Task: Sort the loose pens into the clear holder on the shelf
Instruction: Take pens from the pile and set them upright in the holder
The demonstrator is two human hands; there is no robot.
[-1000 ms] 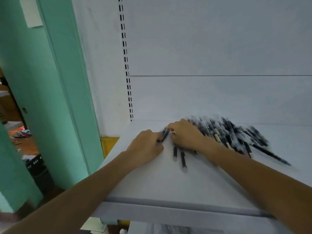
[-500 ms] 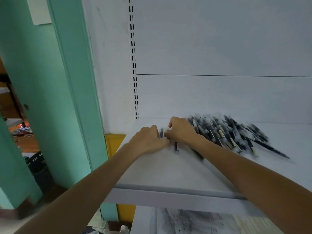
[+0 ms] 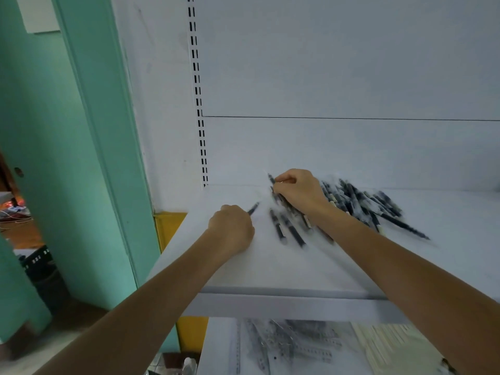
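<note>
White shelf (image 3: 270, 266), loose pens (image 3: 359, 204) piled, left hand (image 3: 231, 228) gripping one pen (image 3: 253, 208), right hand (image 3: 297, 193) pinching another pen (image 3: 271, 178)

Dim, flat, cool light with no hard source in sight. The white shelf (image 3: 270, 266) reads bluish-grey. Shadows are faint and soft, just under the pens (image 3: 359, 201). No glare anywhere. Motion blur smears the pens into streaks. The left hand (image 3: 232, 228) and right hand (image 3: 297, 193) have soft edges too. The stuff on the lower shelf (image 3: 216, 342) is heavily blurred and unreadable. Wide-angle distortion makes the green wall (image 3: 102, 158) lean and bow near the left edge. Warm orange light shows in the gap (image 3: 13, 209) far left.
</note>
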